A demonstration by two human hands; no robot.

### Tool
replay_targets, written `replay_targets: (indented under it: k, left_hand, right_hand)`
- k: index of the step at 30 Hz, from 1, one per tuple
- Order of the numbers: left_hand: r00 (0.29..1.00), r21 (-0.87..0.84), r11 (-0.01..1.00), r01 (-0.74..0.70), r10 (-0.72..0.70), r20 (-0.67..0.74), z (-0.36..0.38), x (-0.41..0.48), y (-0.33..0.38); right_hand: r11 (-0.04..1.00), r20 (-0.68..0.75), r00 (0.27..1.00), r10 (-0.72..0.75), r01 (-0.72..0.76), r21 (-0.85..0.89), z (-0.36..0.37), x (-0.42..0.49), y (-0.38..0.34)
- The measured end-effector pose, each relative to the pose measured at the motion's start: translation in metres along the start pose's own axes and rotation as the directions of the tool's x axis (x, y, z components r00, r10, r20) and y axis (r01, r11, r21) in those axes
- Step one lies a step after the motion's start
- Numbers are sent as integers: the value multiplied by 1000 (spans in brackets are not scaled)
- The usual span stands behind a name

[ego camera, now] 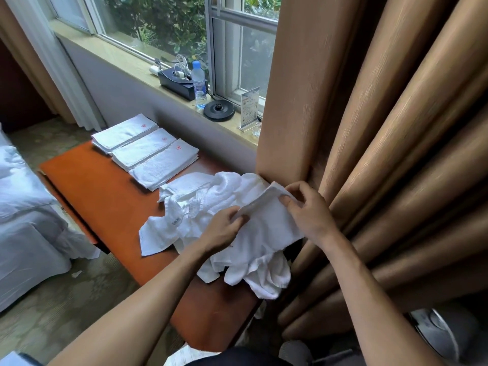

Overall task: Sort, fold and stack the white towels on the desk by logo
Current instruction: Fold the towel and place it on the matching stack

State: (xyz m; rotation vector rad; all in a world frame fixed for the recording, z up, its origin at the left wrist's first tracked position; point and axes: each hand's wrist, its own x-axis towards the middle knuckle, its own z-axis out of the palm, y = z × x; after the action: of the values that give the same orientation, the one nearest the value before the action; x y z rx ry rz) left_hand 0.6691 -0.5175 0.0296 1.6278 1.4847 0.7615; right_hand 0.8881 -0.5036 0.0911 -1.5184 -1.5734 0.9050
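A loose heap of white towels [200, 207] lies on the orange-brown desk [105, 196]. I hold one white towel [266, 223] over the heap by its upper edge: my left hand [224, 228] pinches its left corner and my right hand [306, 207] pinches its right corner. The rest of this towel hangs down toward the desk's near edge. At the desk's far end, three stacks of folded white towels [145, 149] lie side by side, each showing a small red logo on top. A towel in the heap shows a small dark label [176, 221].
Heavy tan curtains [383, 154] hang close on the right, touching the heap. The windowsill holds a water bottle [198, 84], a black box [177, 83] with cables, a black kettle base [219, 109] and a card stand [249, 108]. A white bed [23, 207] stands to the left.
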Motion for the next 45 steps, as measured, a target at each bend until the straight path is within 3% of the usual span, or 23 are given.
replay_targets:
  k: [6, 9, 12, 15, 18, 20, 25, 28, 31, 36, 40, 43, 45]
  left_hand:
    - [986, 177, 970, -168, 168, 16, -2, 6, 27]
    - [974, 352, 911, -214, 225, 9, -4, 7, 35]
    - [975, 456, 866, -205, 222, 17, -10, 9, 41]
    - [969, 447, 862, -239, 242, 51, -13, 9, 45]
    - [959, 452, 847, -278, 275, 74, -15, 6, 45]
    - [961, 482, 835, -267, 267, 69, -19, 4, 38]
    - [991, 566, 817, -110, 132, 3, -38, -6, 4]
    - [988, 524, 848, -82, 139, -70, -45, -11, -3]
    - [970, 511, 842, -172, 235, -61, -40, -10, 9]
    - [933, 552, 772, -315, 359, 30, -28, 1, 35]
    - [963, 329, 913, -243, 268, -34, -43, 3, 30]
    - [971, 94, 986, -137, 153, -184, -50, 4, 25]
    - [975, 25, 991, -132, 134, -175, -46, 5, 25]
  right_hand:
    - [996, 20, 1000, 20, -22, 82, 4, -5, 12]
    - [992, -3, 996, -85, 85, -94, 6, -4, 12]
    - [898, 89, 967, -240, 256, -357, 7, -4, 12]
    - [902, 269, 943, -195, 281, -329, 17, -3, 11]
    - [882, 251, 935, -251, 328, -338, 26, 0, 15]
    - [897, 220, 936, -276, 333, -292, 27, 2, 19]
    - [945, 181, 970, -161, 204, -254, 17, 5, 32]
    - [936, 238, 971, -21, 103, -337, 11, 7, 44]
    - [950, 308, 950, 56, 45, -310, 23, 4, 47]
    - [970, 340, 938, -62, 138, -202, 54, 1, 37]
    - [961, 312, 939, -146, 209, -178, 52, 4, 35]
    - [974, 320, 942, -98, 156, -162, 45, 2, 37]
    - [988, 315, 946, -79, 116, -98, 45, 0, 34]
